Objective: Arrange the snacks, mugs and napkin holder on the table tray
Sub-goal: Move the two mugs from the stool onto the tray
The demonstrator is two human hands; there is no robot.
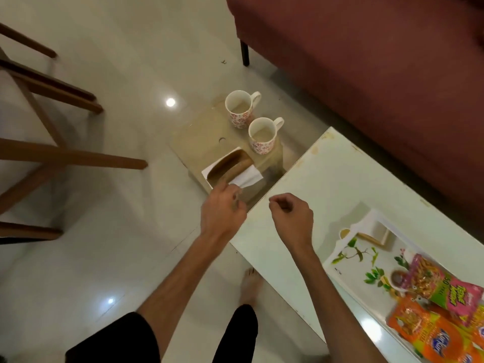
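Observation:
Two white mugs with red flower print, the far mug (239, 109) and the near mug (263, 136), stand on a low beige stool (207, 137). A wooden napkin holder (230, 167) with white napkins sits at the stool's near edge. My left hand (222, 208) reaches to the holder, its fingertips touching the near end and the napkins. My right hand (292, 218) hovers over the white table (340, 179), fingers curled, holding nothing. A white floral tray (366, 244) lies on the table at lower right with a pink snack packet (440, 286) and an orange snack packet (432, 334) on it.
A dark red sofa (366, 61) fills the upper right behind the table. Wooden chair legs (65, 158) stand on the glossy tiled floor at left. My legs and a bare foot (250, 286) are below, beside the table's near edge.

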